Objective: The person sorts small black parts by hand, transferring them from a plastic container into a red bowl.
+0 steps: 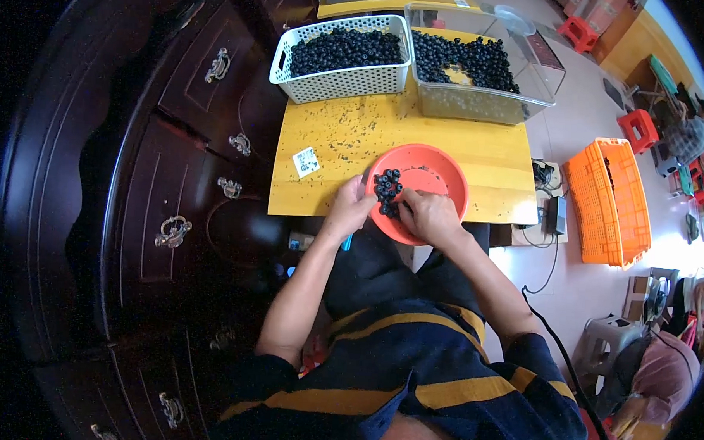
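Note:
A red-orange plastic bowl (439, 161) sits at the table's near edge, over my lap. Small round black parts (388, 192), some with a hole in the middle, are heaped on its left side. My left hand (349, 210) is at the bowl's left rim, fingers closed and thumb reaching toward the parts; what it holds is hidden. A light-blue piece (346, 242) pokes out below that hand; I cannot tell whether it is held. Inside the bowl, my right hand (431, 216) has its fingers bent and closed beside the heap, hiding whatever is in them.
Behind the bowl stand a white perforated basket (345, 85) and a clear bin (480, 104), both holding black parts. Black scraps and a white printed card (306, 162) lie on the yellow table (493, 167). Dark drawers (166, 213) flank the left; an orange crate (608, 202) stands right.

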### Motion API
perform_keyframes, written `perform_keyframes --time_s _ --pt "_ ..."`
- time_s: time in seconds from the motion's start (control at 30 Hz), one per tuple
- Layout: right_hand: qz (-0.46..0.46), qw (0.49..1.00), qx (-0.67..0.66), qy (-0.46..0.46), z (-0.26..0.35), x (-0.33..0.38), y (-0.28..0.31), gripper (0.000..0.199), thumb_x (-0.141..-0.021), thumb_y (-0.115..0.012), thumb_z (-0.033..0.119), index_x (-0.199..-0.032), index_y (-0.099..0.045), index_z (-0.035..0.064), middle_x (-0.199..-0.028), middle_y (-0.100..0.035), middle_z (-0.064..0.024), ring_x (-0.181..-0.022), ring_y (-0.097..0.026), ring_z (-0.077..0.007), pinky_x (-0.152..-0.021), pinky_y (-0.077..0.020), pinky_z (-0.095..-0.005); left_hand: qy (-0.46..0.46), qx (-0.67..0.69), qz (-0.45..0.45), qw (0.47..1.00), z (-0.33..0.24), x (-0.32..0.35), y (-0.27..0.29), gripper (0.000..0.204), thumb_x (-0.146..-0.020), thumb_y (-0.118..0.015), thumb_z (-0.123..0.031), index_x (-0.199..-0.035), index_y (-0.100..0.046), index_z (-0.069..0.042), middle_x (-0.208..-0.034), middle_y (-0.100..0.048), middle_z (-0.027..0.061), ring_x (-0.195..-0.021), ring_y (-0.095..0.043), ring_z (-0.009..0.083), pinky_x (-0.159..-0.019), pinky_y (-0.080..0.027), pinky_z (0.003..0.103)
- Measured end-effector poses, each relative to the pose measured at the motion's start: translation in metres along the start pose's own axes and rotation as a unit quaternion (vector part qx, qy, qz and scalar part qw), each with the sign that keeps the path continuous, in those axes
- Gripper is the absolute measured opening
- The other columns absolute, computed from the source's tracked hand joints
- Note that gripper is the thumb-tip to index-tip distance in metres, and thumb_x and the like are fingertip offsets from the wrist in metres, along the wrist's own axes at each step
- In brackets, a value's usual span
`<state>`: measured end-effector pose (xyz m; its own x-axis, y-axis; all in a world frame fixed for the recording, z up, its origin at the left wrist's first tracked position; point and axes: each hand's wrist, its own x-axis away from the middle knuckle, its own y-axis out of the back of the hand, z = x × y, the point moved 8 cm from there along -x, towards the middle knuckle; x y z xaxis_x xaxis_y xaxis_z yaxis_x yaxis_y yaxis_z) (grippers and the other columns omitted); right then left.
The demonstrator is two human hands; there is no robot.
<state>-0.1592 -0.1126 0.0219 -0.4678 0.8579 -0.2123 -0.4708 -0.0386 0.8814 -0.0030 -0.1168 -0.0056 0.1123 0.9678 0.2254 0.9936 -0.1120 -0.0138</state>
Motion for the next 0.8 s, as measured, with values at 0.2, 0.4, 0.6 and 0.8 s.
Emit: perform_keyframes --time_s 0.2,0.4,0.6,0.8 --pt "-0.004 1.0 0.019 -0.014 0.005 -0.007 -0.007 0.022 -0.093 -0.064 0.03 -0.098 -0.06 0.0086 -0.078 -0.068 -0.0142 -0.069 -0.068 -0.0356 -0.061 -0.0552 -0.0477 0.035 -0.065 -0.001 0.997 0.014 -0.003 0.009 0.027 -0.09 -0.053 0.002 -0.116 -0.059 0.002 -0.097 -0.069 0.0049 -0.083 -0.064 0.0102 -0.072 -0.053 0.028" --pt "-0.012 0.997 -0.045 -0.064 -0.006 -0.004 0.014 0.036 -0.096 -0.06 0.042 -0.107 -0.06 0.0084 -0.082 -0.07 -0.0154 -0.076 -0.071 -0.0353 -0.066 -0.0558 -0.0482 0.008 -0.021 -0.007 1.0 0.006 -0.001 0.006 0.024 -0.088 -0.056 -0.002 -0.112 -0.059 -0.002 -0.081 -0.064 0.0003 -0.058 -0.054 0.0067 -0.048 -0.042 0.025" --pt "0.022 0.995 -0.041 -0.089 -0.004 -0.007 0.023 0.038 -0.097 -0.057 0.045 -0.1 -0.063 0.0077 -0.082 -0.07 -0.018 -0.078 -0.07 -0.0378 -0.069 -0.055 -0.0512 0.018 -0.037 -0.02 0.999 0.016 -0.002 0.011 0.024 -0.087 -0.058 -0.005 -0.111 -0.059 -0.005 -0.072 -0.058 -0.0016 -0.046 -0.045 0.0055 -0.038 -0.034 0.024" --pt "0.005 0.994 -0.063 -0.089 -0.011 -0.008 0.017 0.039 -0.09 -0.065 0.046 -0.082 -0.066 0.0079 -0.075 -0.068 -0.0175 -0.074 -0.069 -0.0377 -0.066 -0.0542 -0.0504 0.003 -0.037 -0.022 0.999 0.015 -0.002 0.009 0.025 -0.088 -0.058 -0.006 -0.113 -0.058 -0.005 -0.069 -0.055 -0.0024 -0.045 -0.044 0.005 -0.038 -0.033 0.024"
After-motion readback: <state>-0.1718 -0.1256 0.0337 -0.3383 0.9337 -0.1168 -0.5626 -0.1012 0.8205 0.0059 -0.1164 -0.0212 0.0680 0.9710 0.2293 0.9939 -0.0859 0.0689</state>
